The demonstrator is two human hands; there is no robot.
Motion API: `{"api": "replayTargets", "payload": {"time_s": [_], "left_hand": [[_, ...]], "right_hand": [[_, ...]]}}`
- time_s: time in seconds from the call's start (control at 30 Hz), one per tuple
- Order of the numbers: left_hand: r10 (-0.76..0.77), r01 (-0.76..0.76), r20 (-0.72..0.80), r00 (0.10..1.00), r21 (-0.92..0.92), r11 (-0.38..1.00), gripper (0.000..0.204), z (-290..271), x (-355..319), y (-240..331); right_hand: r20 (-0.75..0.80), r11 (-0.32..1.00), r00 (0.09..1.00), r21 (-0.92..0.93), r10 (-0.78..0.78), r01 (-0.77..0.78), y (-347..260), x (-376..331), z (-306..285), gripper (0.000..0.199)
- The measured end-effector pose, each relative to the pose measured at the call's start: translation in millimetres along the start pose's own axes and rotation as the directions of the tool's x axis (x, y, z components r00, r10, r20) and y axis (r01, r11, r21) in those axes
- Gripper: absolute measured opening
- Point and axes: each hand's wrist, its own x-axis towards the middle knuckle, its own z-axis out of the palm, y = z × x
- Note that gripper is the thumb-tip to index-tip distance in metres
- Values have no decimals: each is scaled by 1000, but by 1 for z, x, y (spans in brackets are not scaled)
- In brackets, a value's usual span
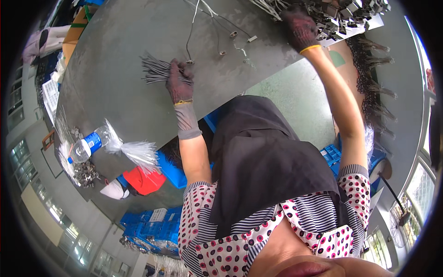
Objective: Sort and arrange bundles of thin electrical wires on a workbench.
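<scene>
Cables, thin, grey and splay-ended, bunched in clenched left hand; grasp of right hand unclear.

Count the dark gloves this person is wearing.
2: one on the left hand, which grips a bundle of grey cables; the other on the right hand, beside the connector pile.
</scene>
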Motion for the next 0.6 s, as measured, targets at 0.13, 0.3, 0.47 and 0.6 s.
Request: {"api": "replayTargets", "payload": {"time_s": [0.13, 0.3, 0.47, 0.6], "left_hand": [[-176, 166, 72, 982, 119, 979, 21, 38, -12, -43], [-394, 316, 399, 828, 248, 916, 26, 76, -30, -116], [-487, 336, 415, 768, 386, 859, 29, 129, -47, -163], [-523, 415, 443, 728, 323, 851, 26, 149, -22, -197]], "right_hand": [[162, 935, 981, 321, 104, -152, -20, -25, 6, 11], [351, 736, 917, 568, 188, -369, -27, -59, 1, 18], [203, 374, 924, 869, 324, -322, -27, -103, 15, 28], [424, 57, 819, 876, 388, -480, -47, -155, -3, 27]]}}
